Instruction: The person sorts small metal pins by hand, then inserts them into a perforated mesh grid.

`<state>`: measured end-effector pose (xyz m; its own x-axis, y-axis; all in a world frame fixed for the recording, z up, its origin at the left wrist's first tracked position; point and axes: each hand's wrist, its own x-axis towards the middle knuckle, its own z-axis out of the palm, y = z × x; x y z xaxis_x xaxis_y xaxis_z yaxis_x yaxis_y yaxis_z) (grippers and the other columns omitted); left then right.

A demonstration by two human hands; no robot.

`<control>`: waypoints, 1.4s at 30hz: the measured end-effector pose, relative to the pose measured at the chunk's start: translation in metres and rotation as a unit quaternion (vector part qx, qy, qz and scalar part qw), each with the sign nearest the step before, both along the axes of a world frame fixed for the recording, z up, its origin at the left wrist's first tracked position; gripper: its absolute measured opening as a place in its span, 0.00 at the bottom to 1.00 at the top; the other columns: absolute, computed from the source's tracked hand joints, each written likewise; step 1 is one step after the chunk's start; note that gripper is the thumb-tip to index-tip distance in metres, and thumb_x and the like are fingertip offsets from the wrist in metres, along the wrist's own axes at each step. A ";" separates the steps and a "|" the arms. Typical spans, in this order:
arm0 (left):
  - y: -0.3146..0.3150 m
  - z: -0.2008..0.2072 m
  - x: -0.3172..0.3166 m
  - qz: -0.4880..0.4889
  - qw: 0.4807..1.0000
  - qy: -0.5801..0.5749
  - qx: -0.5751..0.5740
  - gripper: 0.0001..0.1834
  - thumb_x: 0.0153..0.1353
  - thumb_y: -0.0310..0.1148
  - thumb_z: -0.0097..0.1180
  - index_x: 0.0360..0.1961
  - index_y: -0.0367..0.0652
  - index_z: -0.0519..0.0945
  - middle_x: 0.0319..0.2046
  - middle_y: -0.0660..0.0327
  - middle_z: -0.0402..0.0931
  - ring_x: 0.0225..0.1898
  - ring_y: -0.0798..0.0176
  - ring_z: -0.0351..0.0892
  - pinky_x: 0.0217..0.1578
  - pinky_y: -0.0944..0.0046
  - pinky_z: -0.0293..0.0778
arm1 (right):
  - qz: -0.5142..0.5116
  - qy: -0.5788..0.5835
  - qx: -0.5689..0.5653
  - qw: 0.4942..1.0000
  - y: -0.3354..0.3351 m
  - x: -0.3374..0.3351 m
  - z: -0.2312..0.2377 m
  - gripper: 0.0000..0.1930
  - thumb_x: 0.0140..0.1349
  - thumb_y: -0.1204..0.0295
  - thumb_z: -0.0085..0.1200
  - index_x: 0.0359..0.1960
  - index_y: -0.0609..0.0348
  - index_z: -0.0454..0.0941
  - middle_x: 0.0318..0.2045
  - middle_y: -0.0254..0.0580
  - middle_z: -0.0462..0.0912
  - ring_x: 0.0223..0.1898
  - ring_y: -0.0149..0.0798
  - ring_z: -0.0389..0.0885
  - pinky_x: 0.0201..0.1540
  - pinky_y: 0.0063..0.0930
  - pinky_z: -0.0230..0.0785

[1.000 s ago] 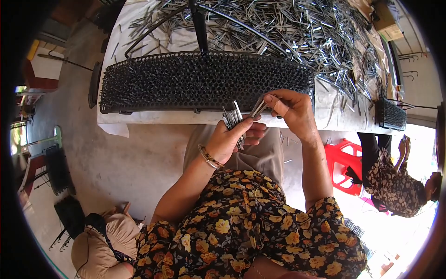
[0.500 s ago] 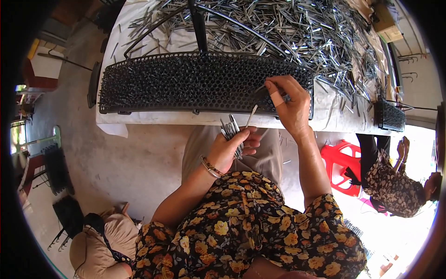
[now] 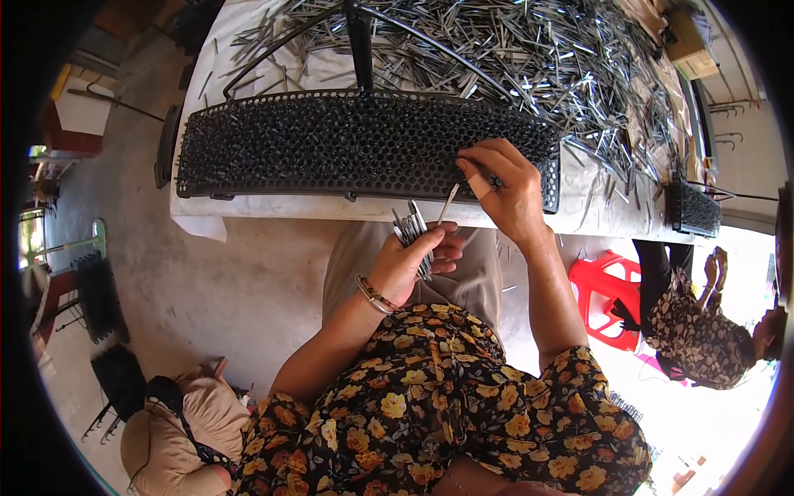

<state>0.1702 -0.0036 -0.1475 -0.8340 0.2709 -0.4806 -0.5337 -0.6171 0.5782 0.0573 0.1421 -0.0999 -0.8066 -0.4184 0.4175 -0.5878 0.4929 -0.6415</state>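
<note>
Across the far side of my lap stands the bench [image 3: 583, 198], pale-clothed and the largest element here. Over its far and right-hand part spreads a heap of metal strips [image 3: 529, 54], loose and lying in all directions, presumably kept there to be within my arm's reach. Along the near edge runs a long black perforated panel [image 3: 356, 145], joined to a dark frame [image 3: 361, 58] behind it; its face is dense with short projections, with bare holes showing toward the lower right. Its place nearest my body probably lets both my hands work before it without stretching.

My right hand [image 3: 500, 178] is at the panel's right part, thumb and forefinger drawn close together in a pinch; whether a strip lies between them, or whether the tips touch the panel, I cannot tell. My left hand [image 3: 409, 258], lower and nearer to me, curls around a bundle of strips [image 3: 411, 225], thumb laid across it, likely to keep the pieces gathered and their ends accessible. Smallest, a single strip [image 3: 449, 202] projects apart from the bundle, angled up toward the panel, perhaps so that it is easily gripped.
</note>
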 end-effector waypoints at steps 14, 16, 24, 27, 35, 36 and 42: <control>0.002 0.001 0.000 -0.001 1.000 -0.007 -0.009 0.16 0.64 0.35 0.48 0.48 0.35 0.75 0.38 0.56 0.79 0.37 0.65 0.79 0.36 0.67 0.76 | -0.026 0.031 0.013 0.999 -0.002 0.003 -0.002 0.08 0.54 0.74 0.58 0.35 0.62 0.80 0.32 0.43 0.77 0.31 0.45 0.78 0.33 0.32 0.71; 0.002 0.000 0.000 0.001 1.000 -0.006 -0.004 0.16 0.64 0.35 0.48 0.47 0.35 0.75 0.38 0.56 0.79 0.37 0.65 0.79 0.36 0.67 0.76 | -0.049 -0.007 -0.006 0.999 -0.004 0.006 0.003 0.08 0.54 0.74 0.59 0.36 0.61 0.80 0.32 0.42 0.77 0.31 0.45 0.78 0.32 0.32 0.70; 0.002 -0.001 0.002 -0.001 1.000 -0.004 -0.006 0.16 0.64 0.36 0.49 0.47 0.36 0.75 0.38 0.56 0.79 0.37 0.66 0.78 0.36 0.67 0.76 | -0.014 0.103 0.023 0.994 0.001 0.001 -0.007 0.08 0.51 0.76 0.61 0.34 0.60 0.80 0.33 0.42 0.77 0.32 0.42 0.78 0.33 0.30 0.71; 0.003 0.000 0.001 0.001 1.000 -0.004 -0.007 0.16 0.64 0.36 0.49 0.47 0.36 0.75 0.38 0.57 0.79 0.37 0.66 0.78 0.36 0.67 0.76 | -0.022 0.111 0.034 0.993 0.003 0.001 -0.011 0.08 0.51 0.77 0.61 0.34 0.62 0.80 0.33 0.44 0.77 0.32 0.42 0.78 0.33 0.29 0.72; 0.003 0.004 0.001 0.009 1.000 0.017 0.004 0.16 0.65 0.37 0.48 0.48 0.37 0.75 0.38 0.58 0.79 0.37 0.67 0.78 0.36 0.68 0.76 | -0.020 -0.050 -0.049 0.997 0.005 0.012 0.008 0.12 0.55 0.71 0.61 0.41 0.60 0.80 0.33 0.38 0.79 0.21 0.26 0.73 0.25 0.21 0.67; 0.003 0.006 0.000 0.013 0.999 0.029 -0.004 0.16 0.65 0.37 0.48 0.48 0.37 0.75 0.37 0.58 0.79 0.37 0.67 0.78 0.36 0.68 0.76 | -0.021 -0.050 -0.049 0.997 0.006 0.017 0.011 0.12 0.55 0.71 0.61 0.41 0.60 0.80 0.33 0.38 0.79 0.21 0.26 0.73 0.25 0.21 0.67; 0.006 0.015 -0.006 -0.043 0.995 0.076 -0.049 0.16 0.65 0.36 0.48 0.49 0.38 0.75 0.35 0.58 0.79 0.30 0.72 0.75 0.27 0.72 0.72 | -0.064 -0.300 -0.191 0.932 0.015 0.026 0.012 0.10 0.56 0.75 0.59 0.40 0.63 0.79 0.26 0.34 0.80 0.25 0.20 0.72 0.28 0.17 0.66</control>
